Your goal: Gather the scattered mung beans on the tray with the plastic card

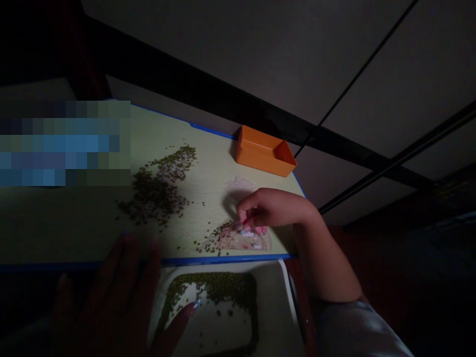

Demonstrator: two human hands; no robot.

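A pink see-through protractor [240,242] lies flat near the table's front edge. My right hand [275,207] has its fingers curled down onto the protractor's upper part, pinching it. Small green beans [213,238] are scattered just left of it, with pale grains among them. Below the table edge is a white tray [269,282] with more green beans [226,282] heaped along its inner sides. My left hand [115,292] is in deep shadow at the lower left, fingers spread toward the table edge. Its thumb reaches over the tray, and nothing shows in its grasp.
An orange open box [266,153] stands at the table's far right corner. A larger spread of green beans [156,191] covers mid-table. Pale grains [240,184] lie behind my right hand. Blue edging [223,260] borders the table [148,124]. A blurred-out patch hides the left side.
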